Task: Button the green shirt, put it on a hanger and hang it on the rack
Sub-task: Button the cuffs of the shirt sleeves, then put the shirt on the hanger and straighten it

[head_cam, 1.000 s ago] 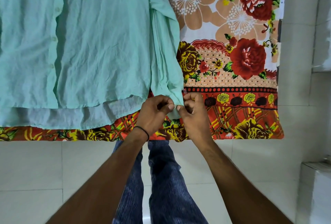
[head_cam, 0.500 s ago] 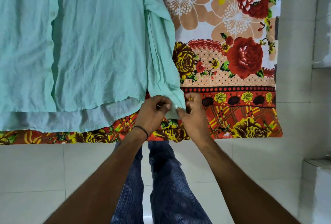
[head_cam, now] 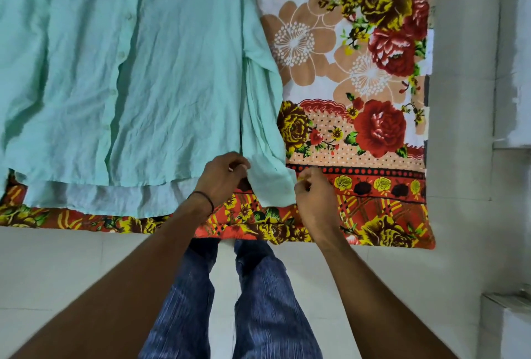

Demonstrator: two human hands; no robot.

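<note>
While it lies flat on the floral sheet (head_cam: 373,128), the green shirt (head_cam: 172,71) fills the far left of my view: pale mint, heavily creased, a line of buttons (head_cam: 120,55) down its placket, a paler lower layer showing past the near hem. Its sleeve on the right runs down to a cuff (head_cam: 271,186) at the near edge. The left hand (head_cam: 222,179), a dark band (head_cam: 204,199) at the wrist, curls its fingers around the cuff's left edge. The right hand (head_cam: 316,200) has its fingers curled against the cuff's right edge; I cannot tell whether they pinch it. Blue trousers (head_cam: 258,301) stand on the pale tiled floor (head_cam: 57,272).
</note>
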